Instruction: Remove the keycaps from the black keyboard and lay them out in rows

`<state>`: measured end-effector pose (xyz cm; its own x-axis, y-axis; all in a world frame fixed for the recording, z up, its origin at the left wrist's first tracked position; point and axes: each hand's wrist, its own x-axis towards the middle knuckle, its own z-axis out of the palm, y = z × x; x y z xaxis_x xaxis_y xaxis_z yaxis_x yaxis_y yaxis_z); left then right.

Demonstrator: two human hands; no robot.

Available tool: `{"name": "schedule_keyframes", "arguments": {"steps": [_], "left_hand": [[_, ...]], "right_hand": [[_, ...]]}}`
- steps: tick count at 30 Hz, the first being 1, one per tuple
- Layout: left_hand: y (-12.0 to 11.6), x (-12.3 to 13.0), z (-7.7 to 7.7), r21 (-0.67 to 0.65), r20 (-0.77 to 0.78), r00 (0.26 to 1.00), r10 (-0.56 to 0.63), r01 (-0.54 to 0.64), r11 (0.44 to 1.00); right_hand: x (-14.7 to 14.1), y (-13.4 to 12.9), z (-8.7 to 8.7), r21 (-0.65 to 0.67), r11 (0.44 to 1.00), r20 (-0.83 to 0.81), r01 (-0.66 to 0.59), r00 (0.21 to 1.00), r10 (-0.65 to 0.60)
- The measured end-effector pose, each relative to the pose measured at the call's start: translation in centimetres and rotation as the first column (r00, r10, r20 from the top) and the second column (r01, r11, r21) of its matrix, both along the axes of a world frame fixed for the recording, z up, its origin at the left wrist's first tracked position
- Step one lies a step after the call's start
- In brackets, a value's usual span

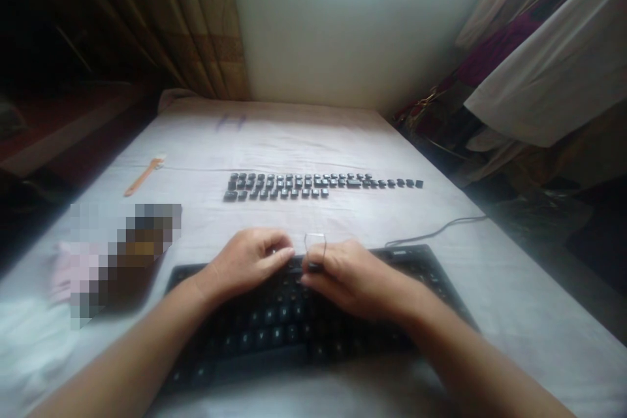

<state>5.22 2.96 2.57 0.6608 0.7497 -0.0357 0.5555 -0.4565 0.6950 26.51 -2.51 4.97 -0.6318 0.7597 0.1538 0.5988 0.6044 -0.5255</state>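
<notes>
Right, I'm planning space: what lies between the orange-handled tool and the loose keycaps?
Only bare cloth lies between the orange-handled tool and the loose keycaps, in the head view.

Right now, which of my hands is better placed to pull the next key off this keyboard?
Probably the right. Your right hand already grips the wire loop, with its fingers over the upper middle of the keyboard. Your left hand is close by, but shows no tool.
</notes>
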Motion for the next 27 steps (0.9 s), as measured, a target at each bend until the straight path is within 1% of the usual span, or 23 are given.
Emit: {"name": "schedule_keyframes", "arguments": {"steps": [3,7,11,14,17,21,27], "left_hand": [[0.0,0.1,0.0,0.005,0.003,1.000,0.012,-0.012,1.000],[0.1,0.1,-0.1,0.008,0.007,1.000,0.019,-0.019,1.000],[0.1,0.0,-0.3,0.006,0.008,1.000,0.021,-0.021,1.000],[0.1,-0.1,-0.3,0.001,0.009,1.000,0.025,-0.025,1.000],[0.1,0.0,-0.2,-0.002,0.007,1.000,0.030,-0.030,1.000],[0.0,0.1,0.0,-0.003,0.000,0.999,0.034,-0.034,0.999],[0.0,0.1,0.1,-0.005,0.000,0.999,0.038,-0.038,0.999]], "right_hand": [[0.1,0.0,0.0,0.022,1.000,-0.023,0.007,1.000,-0.006],[0.4,0.1,-0.4,0.006,0.999,-0.076,0.035,0.996,-0.035],[0.7,-0.2,-1.0,-0.067,0.993,-0.167,0.102,0.980,-0.112],[0.9,-0.7,-1.5,-0.156,0.975,-0.273,0.161,0.941,-0.199],[0.9,-1.1,-1.8,-0.230,0.956,-0.347,0.184,0.902,-0.257],[0.9,-1.3,-2.0,-0.208,0.958,-0.379,0.197,0.887,-0.265],[0.8,-1.5,-2.1,-0.189,0.959,-0.373,0.211,0.888,-0.269]]}}
